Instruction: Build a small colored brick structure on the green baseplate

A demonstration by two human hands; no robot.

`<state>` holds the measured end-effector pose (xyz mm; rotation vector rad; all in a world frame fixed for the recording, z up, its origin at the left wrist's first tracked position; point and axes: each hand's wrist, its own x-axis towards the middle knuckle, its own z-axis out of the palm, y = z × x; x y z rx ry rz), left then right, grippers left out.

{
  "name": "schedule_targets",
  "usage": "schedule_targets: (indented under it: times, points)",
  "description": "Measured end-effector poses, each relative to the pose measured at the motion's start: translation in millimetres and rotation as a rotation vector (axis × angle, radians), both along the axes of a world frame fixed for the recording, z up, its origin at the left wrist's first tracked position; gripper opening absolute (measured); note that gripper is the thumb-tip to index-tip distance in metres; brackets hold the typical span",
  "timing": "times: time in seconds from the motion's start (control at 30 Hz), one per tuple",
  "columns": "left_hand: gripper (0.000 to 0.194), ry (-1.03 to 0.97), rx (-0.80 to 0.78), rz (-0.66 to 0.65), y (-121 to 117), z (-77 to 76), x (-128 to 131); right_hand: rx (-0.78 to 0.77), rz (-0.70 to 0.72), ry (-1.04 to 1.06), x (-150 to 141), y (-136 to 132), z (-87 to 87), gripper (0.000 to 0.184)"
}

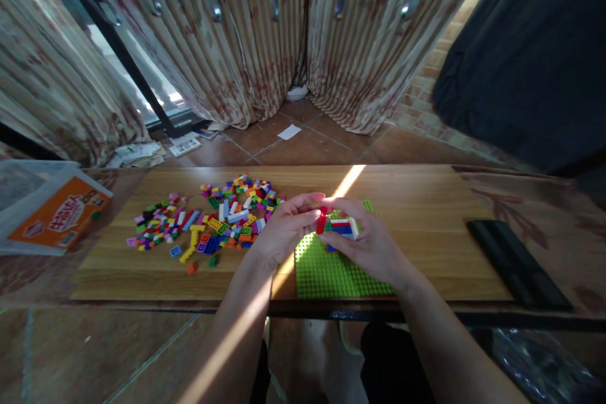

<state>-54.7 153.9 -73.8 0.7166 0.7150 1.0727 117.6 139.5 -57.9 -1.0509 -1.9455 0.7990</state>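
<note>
Both my hands meet above a green studded baseplate [331, 278] lying on the wooden tabletop. My left hand [291, 224] has its fingers pinched on a red toy brick [322, 219]. My right hand [362, 237] curves round a small block of joined bricks [343, 227] in white, red, blue and green, with its thumb along the near side and its fingers over the far side. The red brick is at the left end of this block; whether it is pressed on cannot be made out. Fingers hide part of the block and its underside.
Loose bricks [237, 214] of many colours lie in heaps left of the baseplate. A clear tub with an orange label [59, 214] stands at the far left. A black flat object [516, 262] lies at the table's right end. Curtains [246, 44] hang beyond the table.
</note>
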Motion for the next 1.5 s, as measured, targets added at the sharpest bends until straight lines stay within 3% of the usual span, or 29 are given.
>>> schedule_targets:
  times: [0.27, 0.37, 0.47, 0.57, 0.7, 1.07, 1.37, 1.5]
  points:
    - [0.027, 0.090, -0.020, 0.060, 3, -3.6, 22, 0.028, -0.121, -0.091, 15, 3, 5.6, 0.039]
    - [0.026, 0.344, 0.001, 0.155, 5, -9.9, 25, 0.067, -0.101, -0.172, 32, 8, -0.9, 0.041]
    - [0.026, 0.640, 0.136, 0.284, 10, -19.5, 24, 0.036, -0.063, -0.244, 46, 12, -10.9, 0.044]
    - [0.025, 0.750, 0.234, 0.259, 12, -25.7, 27, -0.028, -0.048, -0.296, 51, 13, -18.4, 0.046]
    - [0.023, 0.793, 0.265, 0.182, 10, -28.8, 36, -0.077, -0.036, -0.329, 49, 14, -21.4, 0.053]
    - [0.028, 0.938, 0.352, 0.140, 10, -29.7, 48, 0.000, -0.023, -0.336, 54, 16, -25.6, 0.055]
    - [0.028, 0.901, 0.415, 0.134, 13, -40.8, 53, 0.021, -0.026, -0.370, 59, 16, -26.8, 0.058]
    - [0.028, 0.889, 0.401, 0.150, 14, -38.5, 55, 0.029, -0.094, -0.324, 66, 18, -27.9, 0.048]
